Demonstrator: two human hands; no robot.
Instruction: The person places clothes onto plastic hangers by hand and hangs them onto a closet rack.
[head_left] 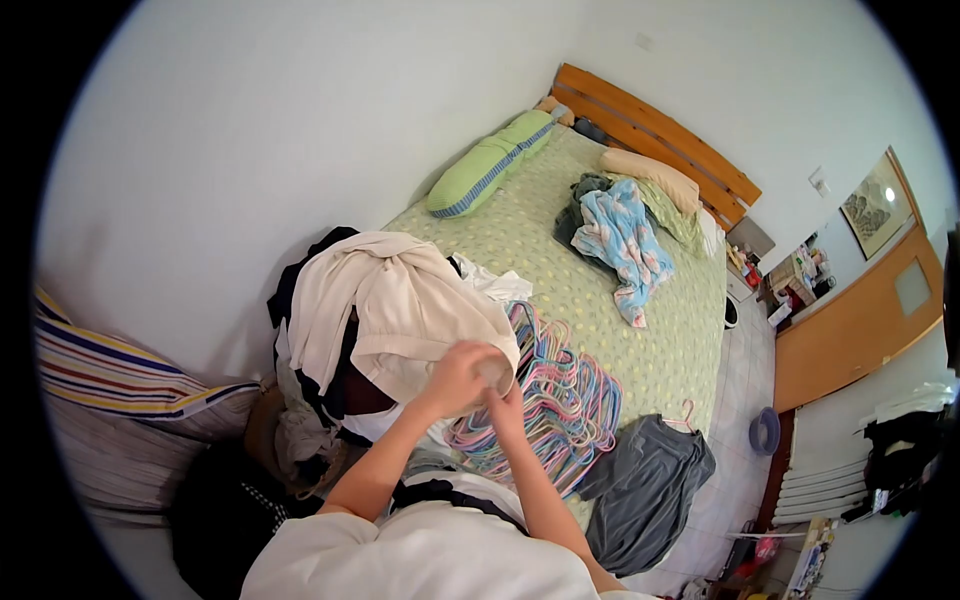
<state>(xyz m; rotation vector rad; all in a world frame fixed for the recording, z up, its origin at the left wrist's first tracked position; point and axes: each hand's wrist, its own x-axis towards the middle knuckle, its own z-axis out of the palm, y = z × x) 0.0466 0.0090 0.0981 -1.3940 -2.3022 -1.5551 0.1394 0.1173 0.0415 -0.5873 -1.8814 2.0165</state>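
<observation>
A cream garment (390, 290) lies spread over a pile of dark and white clothes on the bed's near left part. My left hand (462, 375) is closed on its right end, near the cuff or hem. Just to the right, my right hand (502, 398) grips the same edge, its fingers partly hidden by the cloth. Under and beside my hands lies a heap of pink, blue and white hangers (570, 405). A dark grey shirt (650, 490) on a pink hanger rests at the bed's near right edge.
The bed (500, 230) holds a green bolster (490, 165), a peach pillow (650, 178) and a blue patterned cloth (625, 240). A striped cloth (130, 375) is at the left. A purple basin (765, 432) stands on the floor by the wooden door (860, 320).
</observation>
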